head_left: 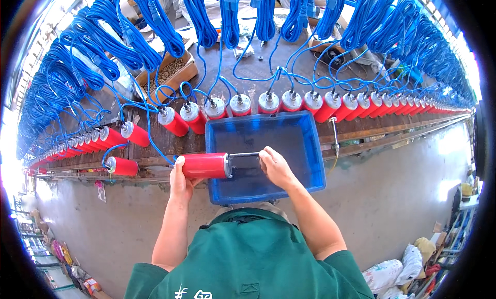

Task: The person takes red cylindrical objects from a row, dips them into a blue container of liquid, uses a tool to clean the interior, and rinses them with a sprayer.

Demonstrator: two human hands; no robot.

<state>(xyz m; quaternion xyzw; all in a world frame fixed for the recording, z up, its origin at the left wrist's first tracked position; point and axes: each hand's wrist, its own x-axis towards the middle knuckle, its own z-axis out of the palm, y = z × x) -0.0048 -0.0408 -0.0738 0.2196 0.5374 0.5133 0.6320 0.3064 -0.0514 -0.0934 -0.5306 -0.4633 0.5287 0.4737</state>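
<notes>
My left hand [181,181] grips the left end of a red cylinder [204,166], which has metal end caps and lies level. From that left end a blue cable [153,133] runs up toward the bench. A thin dark metal rod [244,155] reaches from the cylinder's right end to my right hand [276,168], whose fingers are closed around its far end. I cannot make out how the rod joins the cylinder. Below both hands is a shallow blue plastic tray [318,159]; the cylinder's right end is over it.
Red cylinders [173,121] line the bench edge, cabled to coiled blue cords [230,17] hanging above. One red cylinder [124,166] sticks out at left. A cardboard box [178,74] of small parts stands behind. A metal fitting [335,133] hangs right of the tray. Bags [411,263] lie at lower right.
</notes>
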